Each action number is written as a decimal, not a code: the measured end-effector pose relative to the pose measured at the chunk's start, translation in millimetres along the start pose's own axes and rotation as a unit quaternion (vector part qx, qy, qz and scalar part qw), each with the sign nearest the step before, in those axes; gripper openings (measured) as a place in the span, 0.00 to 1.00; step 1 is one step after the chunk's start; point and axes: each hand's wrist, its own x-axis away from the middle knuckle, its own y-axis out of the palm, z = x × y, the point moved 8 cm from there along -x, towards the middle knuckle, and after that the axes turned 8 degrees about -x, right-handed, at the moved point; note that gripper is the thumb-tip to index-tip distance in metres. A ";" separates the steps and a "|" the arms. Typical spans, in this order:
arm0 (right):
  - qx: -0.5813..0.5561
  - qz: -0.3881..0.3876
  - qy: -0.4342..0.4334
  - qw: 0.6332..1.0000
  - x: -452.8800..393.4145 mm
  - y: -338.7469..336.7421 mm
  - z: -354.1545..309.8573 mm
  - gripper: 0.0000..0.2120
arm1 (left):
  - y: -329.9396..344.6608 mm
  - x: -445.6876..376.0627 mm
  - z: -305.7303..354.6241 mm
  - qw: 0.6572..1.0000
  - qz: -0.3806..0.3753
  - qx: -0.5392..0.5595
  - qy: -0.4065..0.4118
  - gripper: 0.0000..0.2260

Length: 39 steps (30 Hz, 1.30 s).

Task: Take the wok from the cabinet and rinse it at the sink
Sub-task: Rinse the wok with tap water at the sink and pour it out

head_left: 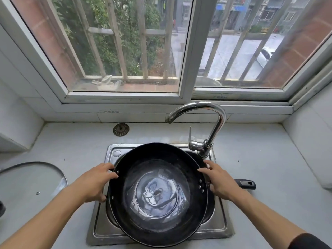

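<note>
Your left hand grasps the black wok at its nine o'clock rim, and your right hand grasps the rim at three o'clock. The wok sits over the steel sink, water pooled inside. A curved faucet stands at one o'clock; a glass lid lies at nine o'clock.

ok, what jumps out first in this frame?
A big black wok fills the steel sink at bottom centre, with the left hand and right hand gripping its rim on either side. Behind it, a chrome faucet arches under a barred window.
</note>
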 end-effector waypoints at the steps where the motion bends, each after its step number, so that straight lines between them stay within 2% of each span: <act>1: -0.008 0.014 0.009 1.000 -3.1 -9.5 -5.4 0.29 | -2.1 1.2 -0.1 1.000 0.005 0.005 0.000 0.38; 3: -0.048 0.088 0.003 0.995 -10.7 -33.3 -21.0 0.24 | -4.9 3.2 -1.0 1.000 0.012 0.018 -0.004 0.38; 6: -0.081 0.198 -0.061 0.975 -28.7 -60.9 -50.9 0.17 | -5.4 5.9 -1.3 0.999 0.016 0.032 -0.012 0.39; 7: -0.086 0.218 -0.074 0.969 -37.5 -65.2 -58.3 0.17 | -5.3 6.3 -1.2 0.999 0.018 0.036 -0.013 0.39; 9: -0.093 0.240 -0.078 0.963 -59.2 -67.8 -66.5 0.24 | -5.0 7.1 -1.0 0.999 0.020 0.045 -0.019 0.39; 12: -0.080 0.210 -0.006 0.974 -97.7 -57.2 -59.3 0.40 | -3.3 6.7 -0.5 0.998 0.029 0.057 -0.022 0.38; 14: -0.078 0.171 0.061 0.980 -118.9 -45.2 -49.3 0.44 | -0.8 6.3 -1.4 0.997 0.033 0.064 -0.024 0.38; 19: -0.061 0.188 0.106 0.975 -141.2 -33.6 -34.3 0.40 | 2.1 4.2 -2.1 0.996 0.039 0.070 -0.024 0.38; 26: 0.012 0.153 0.100 0.983 -143.1 -24.1 -38.8 0.40 | 1.9 5.3 0.4 0.997 0.031 0.066 -0.024 0.37; 39: 0.014 0.163 0.082 0.983 -148.3 -22.0 -34.8 0.38 | -2.9 8.5 4.2 0.997 0.026 0.059 -0.036 0.37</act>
